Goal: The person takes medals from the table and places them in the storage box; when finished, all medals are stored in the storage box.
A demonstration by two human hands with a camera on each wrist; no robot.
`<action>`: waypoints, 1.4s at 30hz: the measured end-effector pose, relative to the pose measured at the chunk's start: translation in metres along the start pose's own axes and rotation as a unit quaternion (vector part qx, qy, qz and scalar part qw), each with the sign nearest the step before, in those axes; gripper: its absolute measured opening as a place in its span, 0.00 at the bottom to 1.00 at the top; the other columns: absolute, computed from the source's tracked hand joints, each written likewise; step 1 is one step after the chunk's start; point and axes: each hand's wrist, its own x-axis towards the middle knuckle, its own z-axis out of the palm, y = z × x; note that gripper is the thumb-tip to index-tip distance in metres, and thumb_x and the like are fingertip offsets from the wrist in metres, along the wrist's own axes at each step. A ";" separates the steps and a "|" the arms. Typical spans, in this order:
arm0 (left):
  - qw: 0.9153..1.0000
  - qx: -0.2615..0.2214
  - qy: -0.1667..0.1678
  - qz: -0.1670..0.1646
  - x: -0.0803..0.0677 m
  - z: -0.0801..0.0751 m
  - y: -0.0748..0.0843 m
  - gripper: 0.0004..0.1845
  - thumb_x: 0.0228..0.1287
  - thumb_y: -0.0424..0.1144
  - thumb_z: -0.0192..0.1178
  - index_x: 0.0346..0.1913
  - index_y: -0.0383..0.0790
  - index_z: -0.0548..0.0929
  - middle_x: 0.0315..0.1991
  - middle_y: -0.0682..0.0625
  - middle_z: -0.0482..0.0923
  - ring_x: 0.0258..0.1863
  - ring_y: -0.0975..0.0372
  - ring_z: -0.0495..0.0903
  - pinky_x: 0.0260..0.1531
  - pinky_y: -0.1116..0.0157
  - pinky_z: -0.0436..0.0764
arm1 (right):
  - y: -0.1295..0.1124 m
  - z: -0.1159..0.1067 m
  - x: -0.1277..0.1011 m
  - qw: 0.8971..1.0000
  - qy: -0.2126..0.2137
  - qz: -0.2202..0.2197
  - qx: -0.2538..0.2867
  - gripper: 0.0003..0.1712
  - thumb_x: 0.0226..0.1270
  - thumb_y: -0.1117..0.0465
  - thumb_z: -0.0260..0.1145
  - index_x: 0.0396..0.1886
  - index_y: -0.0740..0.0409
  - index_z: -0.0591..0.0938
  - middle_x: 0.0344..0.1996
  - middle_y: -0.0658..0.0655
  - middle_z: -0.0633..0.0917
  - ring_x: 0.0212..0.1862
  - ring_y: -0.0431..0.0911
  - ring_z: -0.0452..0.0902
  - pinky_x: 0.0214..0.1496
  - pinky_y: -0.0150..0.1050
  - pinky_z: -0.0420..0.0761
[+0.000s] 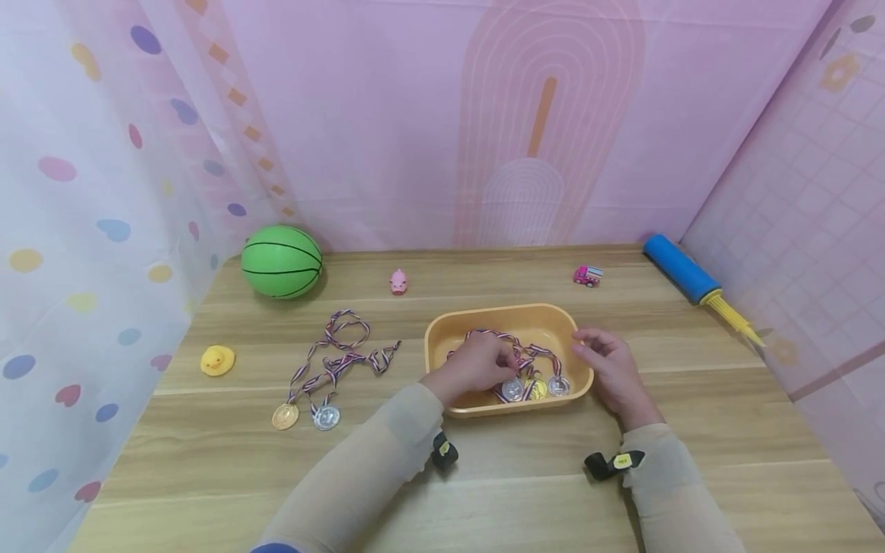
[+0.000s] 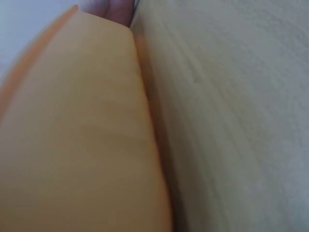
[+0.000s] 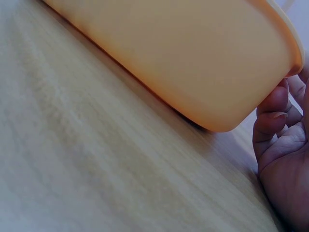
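Observation:
An orange-yellow plastic basin [image 1: 505, 313] stands on the table in the head view. Inside it lie a silver medal [image 1: 558, 385], a gold medal [image 1: 535, 388] and another silver medal [image 1: 512, 390], with tangled striped ribbons. My left hand [image 1: 478, 365] reaches over the near rim, its fingertips pinching a striped medal ribbon [image 1: 523, 361]; the palm is turned away. At the basin's right end, my right hand [image 1: 611, 372] holds the rim between thumb and fingers. In the right wrist view its curled fingers [image 3: 273, 104] sit beneath the rim. The left wrist view shows mainly the basin's outer wall [image 2: 87, 125].
Left of the basin lie a gold medal [image 1: 285, 415] and a silver medal [image 1: 326, 417] with striped ribbons. Around them are a yellow duck [image 1: 217, 360], green ball [image 1: 282, 262] and pink pig [image 1: 398, 282]. A toy truck [image 1: 588, 276] and blue pump [image 1: 683, 269] lie back right.

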 end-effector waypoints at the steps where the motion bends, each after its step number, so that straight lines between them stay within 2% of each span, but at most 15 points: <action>1: 1.000 0.004 0.002 0.003 -0.001 -0.002 0.000 0.02 0.58 0.40 0.69 0.29 0.50 0.88 0.24 0.63 0.79 0.31 0.67 0.74 0.36 0.69 0.71 | 0.000 0.000 0.000 1.000 0.000 0.001 0.000 0.07 0.64 0.69 0.65 0.38 0.53 0.83 0.37 0.49 0.78 0.40 0.41 0.71 0.41 0.28 0.78; 6: 1.000 0.008 0.009 0.013 -0.011 -0.013 0.004 0.02 0.60 0.39 0.67 0.32 0.48 0.88 0.23 0.61 0.79 0.24 0.67 0.75 0.26 0.71 0.74 | 0.000 0.001 0.000 1.000 -0.002 0.000 0.002 0.07 0.64 0.69 0.65 0.38 0.54 0.83 0.38 0.49 0.78 0.41 0.41 0.71 0.42 0.28 0.78; 10: 0.999 0.016 0.031 0.024 -0.019 -0.023 0.005 0.02 0.60 0.39 0.67 0.34 0.46 0.88 0.25 0.62 0.80 0.25 0.68 0.75 0.27 0.71 0.75 | -0.001 0.001 0.000 1.000 -0.002 0.002 -0.001 0.06 0.64 0.69 0.65 0.40 0.56 0.83 0.39 0.49 0.78 0.42 0.42 0.71 0.43 0.28 0.78; 14: 0.997 -0.020 0.074 0.030 -0.034 -0.034 -0.002 0.03 0.60 0.38 0.66 0.35 0.45 0.88 0.28 0.61 0.81 0.28 0.68 0.77 0.31 0.71 0.77 | -0.002 0.002 -0.001 1.000 0.000 0.008 -0.007 0.07 0.64 0.68 0.65 0.39 0.55 0.83 0.39 0.49 0.78 0.42 0.42 0.71 0.44 0.29 0.79; 17: 0.991 -0.065 0.113 0.010 -0.053 -0.044 -0.012 0.03 0.60 0.39 0.66 0.37 0.46 0.87 0.29 0.60 0.81 0.29 0.66 0.78 0.32 0.68 0.79 | -0.002 0.003 0.000 1.000 0.000 0.009 -0.010 0.06 0.64 0.68 0.65 0.39 0.55 0.83 0.39 0.49 0.78 0.42 0.42 0.71 0.44 0.29 0.79; 22: 0.976 -0.113 0.183 -0.035 -0.093 -0.062 -0.036 0.05 0.61 0.39 0.66 0.39 0.46 0.86 0.32 0.57 0.82 0.32 0.63 0.79 0.33 0.64 0.80 | -0.002 0.002 0.000 1.000 0.001 0.008 -0.008 0.07 0.64 0.68 0.65 0.39 0.54 0.83 0.38 0.49 0.78 0.42 0.41 0.71 0.44 0.28 0.79; 27: 0.963 -0.075 0.254 -0.049 -0.136 -0.074 -0.072 0.06 0.59 0.38 0.67 0.40 0.42 0.87 0.32 0.55 0.84 0.31 0.63 0.79 0.33 0.64 0.79 | -0.001 0.001 -0.001 1.000 0.003 0.007 -0.008 0.08 0.64 0.69 0.65 0.38 0.51 0.83 0.38 0.49 0.78 0.41 0.41 0.71 0.43 0.28 0.79; 30: 0.955 -0.052 0.282 -0.070 -0.158 -0.078 -0.096 0.06 0.59 0.37 0.67 0.39 0.42 0.86 0.31 0.54 0.84 0.29 0.63 0.78 0.30 0.67 0.78 | -0.002 0.000 -0.001 1.000 0.005 0.003 -0.010 0.09 0.64 0.69 0.64 0.37 0.50 0.83 0.38 0.49 0.78 0.42 0.41 0.71 0.43 0.28 0.79; 36: 0.941 -0.072 0.303 -0.135 -0.189 -0.081 -0.127 0.08 0.59 0.36 0.67 0.41 0.38 0.86 0.31 0.49 0.83 0.29 0.61 0.78 0.29 0.70 0.77 | -0.005 -0.001 -0.002 1.000 0.003 0.001 -0.018 0.07 0.64 0.67 0.66 0.39 0.53 0.83 0.38 0.49 0.78 0.42 0.42 0.70 0.42 0.28 0.78; 39: 0.936 -0.082 0.306 -0.156 -0.198 -0.081 -0.137 0.09 0.59 0.37 0.67 0.41 0.38 0.85 0.31 0.48 0.83 0.30 0.60 0.78 0.28 0.71 0.77 | -0.005 -0.001 -0.003 1.000 0.000 0.007 -0.022 0.06 0.65 0.66 0.66 0.40 0.54 0.83 0.39 0.49 0.78 0.43 0.42 0.70 0.43 0.28 0.78; 42: 0.934 -0.070 0.306 -0.171 -0.204 -0.079 -0.145 0.08 0.59 0.39 0.68 0.38 0.38 0.85 0.29 0.49 0.82 0.28 0.60 0.77 0.25 0.70 0.76 | -0.004 0.000 -0.003 1.000 0.000 0.011 -0.025 0.06 0.65 0.65 0.66 0.41 0.54 0.83 0.41 0.48 0.78 0.45 0.43 0.70 0.44 0.28 0.77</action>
